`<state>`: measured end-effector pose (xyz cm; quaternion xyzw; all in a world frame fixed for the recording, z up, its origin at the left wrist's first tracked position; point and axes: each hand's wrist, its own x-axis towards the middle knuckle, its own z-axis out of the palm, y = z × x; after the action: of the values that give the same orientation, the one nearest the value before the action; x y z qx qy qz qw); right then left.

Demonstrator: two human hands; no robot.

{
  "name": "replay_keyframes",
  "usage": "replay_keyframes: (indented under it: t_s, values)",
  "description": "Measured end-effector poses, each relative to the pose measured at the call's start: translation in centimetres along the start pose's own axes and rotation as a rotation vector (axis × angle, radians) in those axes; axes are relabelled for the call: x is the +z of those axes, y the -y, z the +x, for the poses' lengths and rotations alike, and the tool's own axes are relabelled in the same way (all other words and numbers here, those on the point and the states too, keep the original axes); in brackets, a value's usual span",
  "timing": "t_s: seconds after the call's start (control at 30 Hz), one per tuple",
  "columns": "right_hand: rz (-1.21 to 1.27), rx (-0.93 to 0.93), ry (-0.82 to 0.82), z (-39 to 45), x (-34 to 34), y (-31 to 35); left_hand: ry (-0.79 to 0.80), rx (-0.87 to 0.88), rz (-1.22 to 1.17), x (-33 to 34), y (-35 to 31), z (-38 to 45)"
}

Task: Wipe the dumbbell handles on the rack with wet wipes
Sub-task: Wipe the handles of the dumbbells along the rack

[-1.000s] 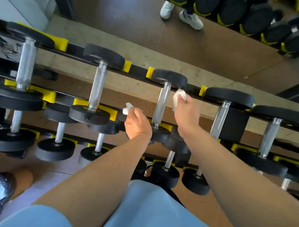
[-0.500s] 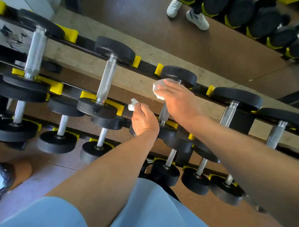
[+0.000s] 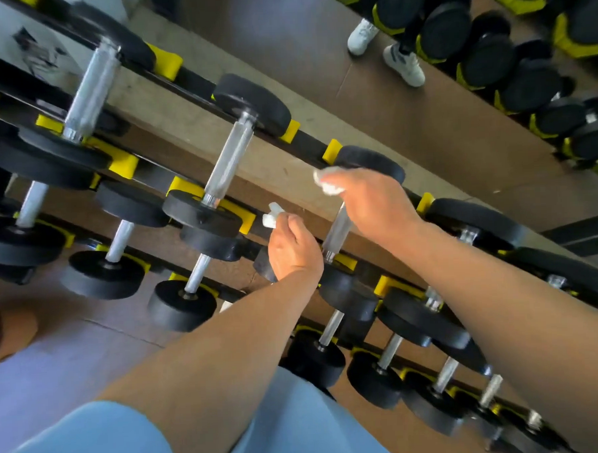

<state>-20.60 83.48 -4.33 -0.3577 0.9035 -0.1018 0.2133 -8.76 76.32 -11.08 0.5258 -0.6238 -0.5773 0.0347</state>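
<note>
White wipes sit in both hands: the right hand (image 3: 372, 202) pinches a crumpled wipe (image 3: 328, 184) at the top of a steel dumbbell handle (image 3: 337, 229) on the rack's (image 3: 308, 147) upper rail, just beneath its far black weight (image 3: 370, 163). Beside that handle, the left hand (image 3: 293, 248) has its fingers clenched around a second wipe (image 3: 273, 218). No readable writing shows on the dumbbells.

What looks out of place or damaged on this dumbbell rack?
Nothing stands out. The dumbbells sit in rows in the yellow cradles of the rack, and none has fallen. The right hand holds a white wipe by a steel handle; the left hand holds another wipe.
</note>
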Motion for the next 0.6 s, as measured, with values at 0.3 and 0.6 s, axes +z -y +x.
replay_keyframes:
  t_s: [0.3, 0.6]
  values:
    - [-0.065, 0.006, 0.234, -6.0, 4.2, 2.8, 0.007, -0.013, 0.023, 0.2, 0.1, 0.1]
    - [0.787, 1.001, -0.415, -7.6, 2.4, -0.3, 0.048, 0.03, 0.057, 0.1, 0.1, 0.1]
